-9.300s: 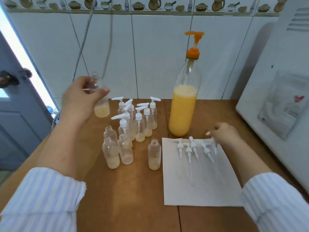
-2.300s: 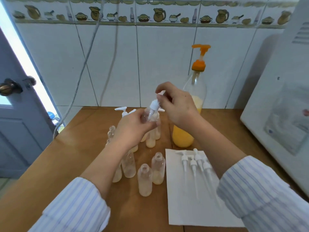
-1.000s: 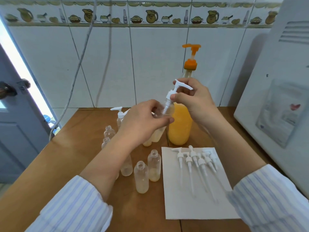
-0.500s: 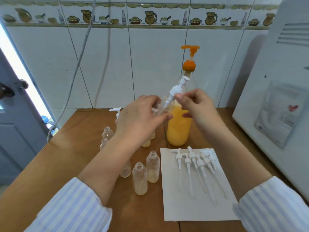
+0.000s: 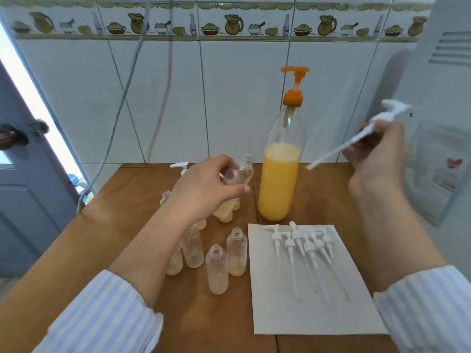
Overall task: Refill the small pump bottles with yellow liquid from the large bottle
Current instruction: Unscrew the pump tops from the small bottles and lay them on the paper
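The left hand [image 5: 209, 187] is raised above the wooden table [image 5: 127, 225], just left of the large bottle [image 5: 280, 174], with its fingers wrapped around a small clear bottle [image 5: 240, 171]. That bottle is tilted, its open threaded neck pointing up and toward the large bottle. The left forearm runs down to a striped sleeve [image 5: 107, 314] at the lower left.

The right hand [image 5: 377, 154] is lifted well to the right of the large bottle and pinches a white pump head [image 5: 382, 118]. The nozzle points up and right, and the long dip tube [image 5: 328, 156] slants down-left, its tip near the large bottle's shoulder but apart from it.

The large bottle stands upright on the table near the wall, about half full of yellow liquid, with an orange pump [image 5: 294, 82] on top. In front of it and to its left stand several open small bottles [image 5: 216, 268], each with a little pale liquid at the bottom; more stand behind the left hand, at least 1 of them capped with a white pump [image 5: 179, 165]. In front of the large bottle lies a white paper sheet [image 5: 313, 314] carrying 6 loose pump heads [image 5: 298, 240] side by side.

Behind the large bottle is a white tiled wall [image 5: 229, 98] with a border of jugs and bowls. A white appliance [image 5: 443, 98] stands to its right, a blue-grey door [image 5: 23, 187] far to its left.
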